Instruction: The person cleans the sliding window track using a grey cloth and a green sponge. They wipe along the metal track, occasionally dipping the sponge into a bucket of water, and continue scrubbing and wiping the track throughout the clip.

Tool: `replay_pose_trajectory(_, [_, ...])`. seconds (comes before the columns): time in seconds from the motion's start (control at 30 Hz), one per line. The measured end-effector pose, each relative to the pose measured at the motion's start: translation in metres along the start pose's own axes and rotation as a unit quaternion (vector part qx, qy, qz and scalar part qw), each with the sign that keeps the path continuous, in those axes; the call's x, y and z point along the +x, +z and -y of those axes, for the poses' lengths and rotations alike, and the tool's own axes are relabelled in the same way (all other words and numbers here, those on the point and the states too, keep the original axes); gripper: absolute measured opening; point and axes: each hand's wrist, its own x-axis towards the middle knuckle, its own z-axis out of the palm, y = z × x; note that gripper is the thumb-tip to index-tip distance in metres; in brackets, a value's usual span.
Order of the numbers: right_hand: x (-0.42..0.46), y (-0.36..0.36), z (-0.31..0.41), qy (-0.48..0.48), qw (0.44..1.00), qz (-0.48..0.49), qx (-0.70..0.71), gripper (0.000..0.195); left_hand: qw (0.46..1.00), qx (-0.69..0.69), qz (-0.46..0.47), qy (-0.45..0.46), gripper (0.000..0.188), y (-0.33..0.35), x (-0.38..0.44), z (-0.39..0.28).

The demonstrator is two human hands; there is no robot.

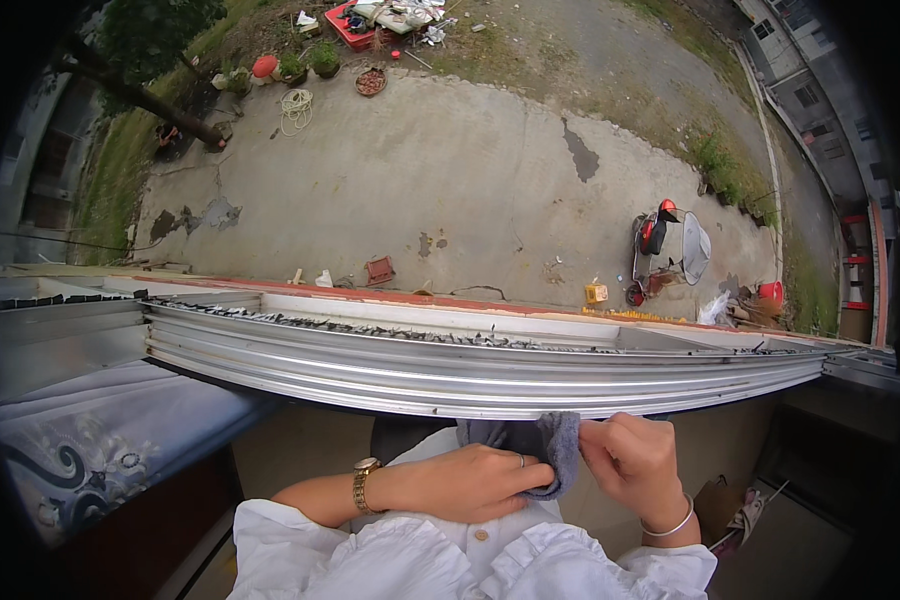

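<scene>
A grey-blue terry cloth (562, 454) hangs in folds just inside the metal sliding-window track (435, 379). My left hand (487, 480), with a ring on one finger and a gold watch at the wrist, grips the cloth from its left side. On the other side my right hand (630, 454), a silver bangle at its wrist, pinches the cloth's right edge between thumb and fingers. Both hands are close below the inner edge of the track. Dark, ragged bits (390, 332) lie along the track's outer side.
Beyond the sill, far below, is a concrete yard (420, 172) with a red scooter (649, 247) and a coiled hose (296, 111). Indoors, blue patterned fabric (112, 457) lies at my left. A folded umbrella (746, 517) leans at my right.
</scene>
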Motion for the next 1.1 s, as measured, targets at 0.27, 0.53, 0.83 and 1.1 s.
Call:
replay_pose_trajectory(0.27, [0.051, -0.013, 0.001, -0.085, 0.980, 0.171, -0.055, 0.011, 0.986, -0.091, -0.016, -0.141, 0.022, -0.030, -0.039, 0.010])
replay_pose_trajectory(0.53, [0.120, 0.039, 0.058, -0.218, 0.938, 0.267, -0.047, 0.013, 0.977, -0.099, -0.093, -0.165, 0.017, -0.053, -0.124, 0.016])
replay_pose_trajectory(0.83, [0.210, 0.137, 0.178, -0.344, 0.908, 0.237, -0.027, 0.019, 0.907, -0.077, -0.378, -0.171, 0.021, -0.072, -0.247, 0.023])
replay_pose_trajectory(1.1, [0.264, 0.224, 0.259, -0.393, 0.897, 0.200, 0.028, 0.017, 0.771, -0.098, -0.607, -0.164, 0.017, -0.084, -0.328, 0.029])
